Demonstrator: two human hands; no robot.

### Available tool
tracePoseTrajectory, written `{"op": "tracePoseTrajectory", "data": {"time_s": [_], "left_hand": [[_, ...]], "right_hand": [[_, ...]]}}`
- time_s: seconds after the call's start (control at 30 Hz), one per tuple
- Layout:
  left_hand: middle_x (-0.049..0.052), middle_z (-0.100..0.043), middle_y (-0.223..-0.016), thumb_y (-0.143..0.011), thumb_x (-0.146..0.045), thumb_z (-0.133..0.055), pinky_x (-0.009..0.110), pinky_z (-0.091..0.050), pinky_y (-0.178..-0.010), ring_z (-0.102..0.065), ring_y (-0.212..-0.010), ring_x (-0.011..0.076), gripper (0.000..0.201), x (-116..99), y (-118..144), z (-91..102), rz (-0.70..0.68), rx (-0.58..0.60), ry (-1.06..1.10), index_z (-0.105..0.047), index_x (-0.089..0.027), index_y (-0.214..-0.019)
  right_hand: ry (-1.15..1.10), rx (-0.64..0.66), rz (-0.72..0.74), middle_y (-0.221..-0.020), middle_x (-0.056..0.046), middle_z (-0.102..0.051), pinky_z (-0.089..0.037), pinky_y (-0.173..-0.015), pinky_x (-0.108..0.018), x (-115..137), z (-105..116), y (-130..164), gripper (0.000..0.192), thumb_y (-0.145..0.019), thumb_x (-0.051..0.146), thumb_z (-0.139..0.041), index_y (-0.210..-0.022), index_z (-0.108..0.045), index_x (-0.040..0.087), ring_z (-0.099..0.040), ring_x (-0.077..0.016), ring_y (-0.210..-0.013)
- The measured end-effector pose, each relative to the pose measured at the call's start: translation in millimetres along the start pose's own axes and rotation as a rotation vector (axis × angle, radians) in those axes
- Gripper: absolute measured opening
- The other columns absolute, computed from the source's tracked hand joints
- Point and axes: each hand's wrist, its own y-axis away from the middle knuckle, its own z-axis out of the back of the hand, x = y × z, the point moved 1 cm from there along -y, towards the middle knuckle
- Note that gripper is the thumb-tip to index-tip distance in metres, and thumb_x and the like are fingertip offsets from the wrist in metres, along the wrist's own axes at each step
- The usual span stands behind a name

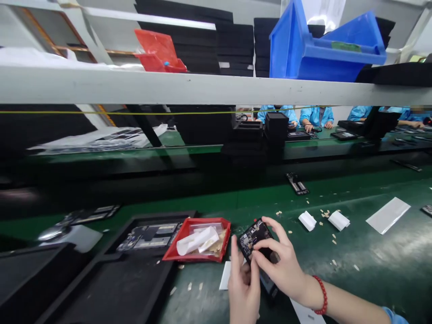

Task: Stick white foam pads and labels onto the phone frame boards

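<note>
An opened phone body [254, 237] with its circuit board showing is held over the green table, tilted toward me. My left hand [243, 288] grips its lower end from below. My right hand [282, 261], with a red bead bracelet on the wrist, pinches the phone's upper right side with thumb and fingers on the board. A small red tray [175, 251] with white paper strips and scraps lies just left of the hands. A white paper piece [225, 275] lies under my left hand.
A black tray [111, 288] holding another open phone [148, 236] sits at the left. Folded white pads [307, 220] [339, 220], a white sheet [388, 215] and scattered bits lie to the right. A phone part [297, 183] rests on the conveyor. People in blue coats [316, 117] work beyond. A shelf holds a blue bin [324, 49].
</note>
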Motion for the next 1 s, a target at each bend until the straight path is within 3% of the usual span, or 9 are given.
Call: {"op": "tracePoseTrajectory", "data": {"time_s": [0.07, 0.2, 0.33, 0.47, 0.57, 0.73, 0.9, 1.0], "left_hand": [[0.018, -0.069, -0.131, -0.093, -0.047, -0.064, 0.032, -0.064, -0.079, -0.075, -0.108, 0.0266, 0.074, -6, 4, -4.1, -0.03, -0.017, 0.055, -0.025, -0.026, -0.153], [0.016, -0.073, -0.117, -0.093, -0.042, -0.065, 0.03, -0.064, -0.073, -0.079, -0.091, 0.0227, 0.049, -20, 10, -9.7, -0.136, -0.073, 0.08, -0.035, -0.026, -0.128], [0.01, -0.073, -0.103, -0.095, -0.036, -0.062, 0.023, -0.059, -0.061, -0.077, -0.074, 0.0169, 0.031, -25, 10, -9.4, -0.188, -0.115, 0.012, -0.039, -0.025, -0.112], [0.006, -0.07, -0.096, -0.097, -0.033, -0.057, 0.022, -0.058, -0.064, -0.074, -0.075, 0.0149, 0.015, -27, 11, -5.4, -0.228, -0.117, -0.103, -0.052, -0.022, -0.105], [0.004, -0.069, -0.09, -0.098, -0.031, -0.055, 0.022, -0.057, -0.065, -0.072, -0.073, 0.014, 0.013, -30, 11, -2.8, -0.249, -0.104, -0.14, -0.061, -0.02, -0.102], [0.006, -0.074, -0.094, -0.1, -0.031, -0.052, 0.024, -0.058, -0.072, -0.073, -0.082, 0.0168, 0.02, -37, 11, 1.3, -0.308, -0.108, -0.201, -0.068, -0.021, -0.103], [0.005, -0.074, -0.085, -0.101, -0.037, -0.051, 0.025, -0.056, -0.066, -0.07, -0.071, 0.0161, 0.025, -36, 12, 4.2, -0.331, -0.162, -0.244, -0.069, -0.02, -0.1], [0.007, -0.075, -0.089, -0.102, -0.04, -0.049, 0.028, -0.058, -0.075, -0.073, -0.08, 0.0185, 0.03, -34, 11, 4.3, -0.329, -0.191, -0.267, -0.07, -0.019, -0.099]], "right_hand": [[-0.05, -0.024, -0.033, -0.147, -0.011, -0.051, -0.05, -0.109, -0.046, 4, -3, -3, 0.009, -0.087, 0.019, -0.067, -0.093, -0.071, 0.025, -0.055, -0.0286, -0.135], [-0.111, -0.054, -0.066, -0.143, -0.013, -0.055, -0.051, -0.108, -0.043, 8, -1, -3, 0.019, -0.086, 0.021, -0.07, -0.105, -0.069, 0.024, -0.057, -0.0269, -0.132], [-0.175, -0.009, -0.067, -0.142, -0.011, -0.057, -0.05, -0.11, -0.042, 10, 0, -4, 0.015, -0.087, 0.021, -0.07, -0.101, -0.071, 0.025, -0.058, -0.0261, -0.132], [-0.23, 0.026, -0.117, -0.144, -0.011, -0.055, -0.05, -0.11, -0.044, 13, -3, -7, 0.006, -0.087, 0.021, -0.07, -0.092, -0.073, 0.023, -0.057, -0.0276, -0.134], [-0.21, 0.026, -0.125, -0.143, -0.012, -0.057, -0.051, -0.11, -0.046, 16, -4, -11, 0.004, -0.088, 0.023, -0.071, -0.09, -0.074, 0.023, -0.058, -0.0281, -0.133], [-0.101, 0.011, 0.024, -0.144, -0.011, -0.055, -0.052, -0.108, -0.049, 24, -3, -12, 0.01, -0.09, 0.02, -0.067, -0.092, -0.076, 0.024, -0.057, -0.0291, -0.133], [0.092, 0.02, 0.352, -0.154, -0.009, -0.044, -0.044, -0.111, -0.06, 29, 1, -12, 0.028, -0.086, 0.01, -0.066, -0.106, -0.075, 0.027, -0.047, -0.034, -0.139], [0.083, 0.053, 0.349, -0.151, -0.01, -0.047, -0.043, -0.112, -0.059, 28, 3, -16, 0.025, -0.088, 0.011, -0.065, -0.105, -0.074, 0.026, -0.047, -0.0328, -0.139]]}}
